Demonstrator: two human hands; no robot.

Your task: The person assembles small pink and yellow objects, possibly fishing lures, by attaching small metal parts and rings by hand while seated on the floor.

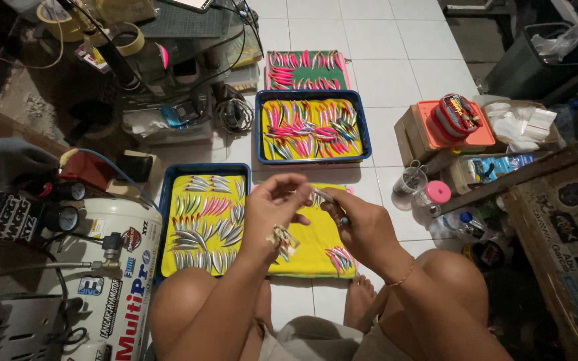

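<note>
Fishing lure (322,196), slim and silvery, is pinched at its two ends between my hands above the near yellow mat (316,251); its finish is too small for me to judge.

Surroundings, largest first:
- White tiled floor (396,60), glossy, square tiles with dark joints.
- Air compressor tank (118,281), white painted metal cylinder with stickers, at my left knee; two round gauges on a black block beside it.
- Brown cardboard box (570,227) covered in stickers, at my right.
- Dark bin (536,63) with a crumpled plastic bag, far right.
- Near blue tray (166,220), rectangular plastic, lined in yellow, holding rows of mostly silver lures with some pink ones.
- Far blue tray (259,127), same kind, filled with pink, yellow and green lures.
- Green mat (306,70) with a pink edge beyond it, more pink lures on it.
- Near yellow mat, soft cloth, a small cluster of pink-and-silver lures (339,257) at its right corner.
- Orange box (436,134) with a red-and-white striped roll on top.
- Small jar with a pink lid (437,192), and a clear cup of sticks beside it.

Hands:
- Left hand (272,214): thumb and forefinger pinch the lure's near end; a crumpled scrap (282,242) is tucked under the palm.
- Right hand (362,227): fingers closed on the lure's other end, a thin bracelet on the wrist.

Nothing stands between the camera and the lure; my fingers cover its ends.
</note>
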